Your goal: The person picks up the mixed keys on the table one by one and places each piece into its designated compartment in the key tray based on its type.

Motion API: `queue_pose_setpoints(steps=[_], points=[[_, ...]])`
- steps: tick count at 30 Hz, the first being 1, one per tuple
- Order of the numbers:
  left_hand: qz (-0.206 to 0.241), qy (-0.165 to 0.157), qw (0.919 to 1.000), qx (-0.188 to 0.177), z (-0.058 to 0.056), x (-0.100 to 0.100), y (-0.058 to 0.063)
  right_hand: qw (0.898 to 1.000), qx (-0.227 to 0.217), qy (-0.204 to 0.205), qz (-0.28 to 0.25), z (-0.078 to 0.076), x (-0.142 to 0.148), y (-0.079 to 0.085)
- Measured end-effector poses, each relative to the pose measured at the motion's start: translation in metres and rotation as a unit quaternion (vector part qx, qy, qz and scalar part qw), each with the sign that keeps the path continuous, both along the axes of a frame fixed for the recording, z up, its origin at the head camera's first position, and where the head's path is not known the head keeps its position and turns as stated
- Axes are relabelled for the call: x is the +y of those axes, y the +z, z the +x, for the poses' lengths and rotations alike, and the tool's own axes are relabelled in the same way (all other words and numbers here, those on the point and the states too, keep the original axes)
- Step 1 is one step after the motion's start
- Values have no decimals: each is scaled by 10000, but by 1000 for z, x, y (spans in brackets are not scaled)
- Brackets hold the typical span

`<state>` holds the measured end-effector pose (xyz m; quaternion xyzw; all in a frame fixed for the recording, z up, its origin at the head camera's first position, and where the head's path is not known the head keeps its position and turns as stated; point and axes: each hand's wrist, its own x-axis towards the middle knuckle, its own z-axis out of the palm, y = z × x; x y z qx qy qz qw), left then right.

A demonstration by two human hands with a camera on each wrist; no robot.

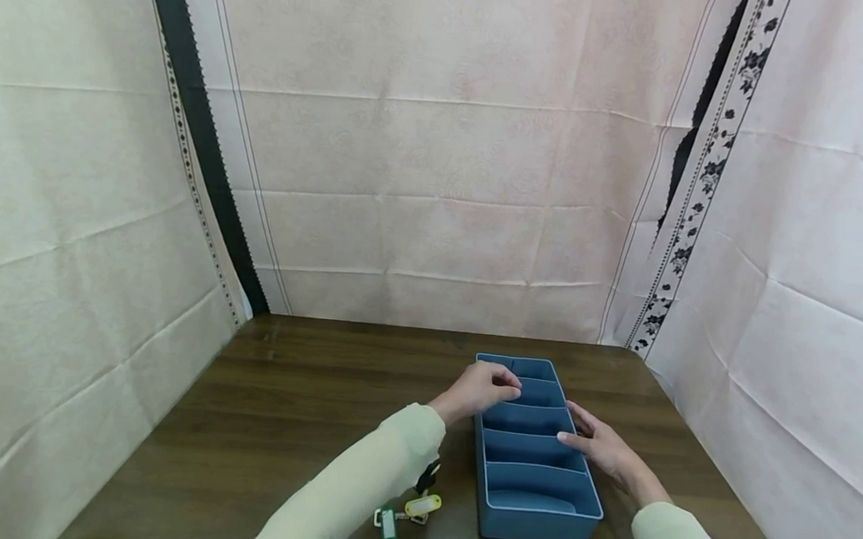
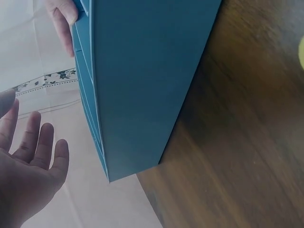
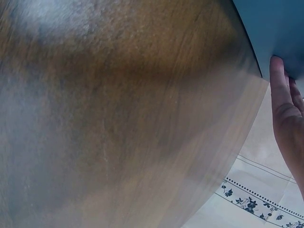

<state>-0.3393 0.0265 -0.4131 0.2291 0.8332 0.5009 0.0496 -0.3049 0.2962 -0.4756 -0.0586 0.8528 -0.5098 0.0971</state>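
A long blue divided storage box stands on the table, its row of compartments running away from me. My left hand hovers over the far compartments. In the left wrist view its fingers are loosely bent, with nothing seen between them. On the box's right side, my right hand holds the wall, thumb over the rim and fingers along the outside. The right wrist view shows those fingers against the outer wall. No contents are visible in the nearer compartments; my left hand partly hides the far ones.
Beside my left forearm lie a yellow key tag and a green key tag with metal rings. The brown wooden table meets pale cloth hanging at its back and sides.
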Motion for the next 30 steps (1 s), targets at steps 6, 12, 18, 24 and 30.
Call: queue_pose_setpoints(steps=[6, 12, 18, 24, 30], points=[[-47, -4, 10000, 60, -1, -11, 5, 10000, -45, -16, -49, -2, 1, 0], [7, -27, 9999, 132, -2, -26, 12, 10000, -52, 5, -15, -3, 2, 0], [-164, -79, 9996, 226, -2, -48, 14, 10000, -43, 16, -42, -2, 2, -1], [-464, -122, 9985, 252, 3, -73, 9, 10000, -8, 44, -16, 0, 1, 1], [-731, -207, 9965, 336, 11, -102, -1, 10000, -32, 53, 3, 1, -1, 3]])
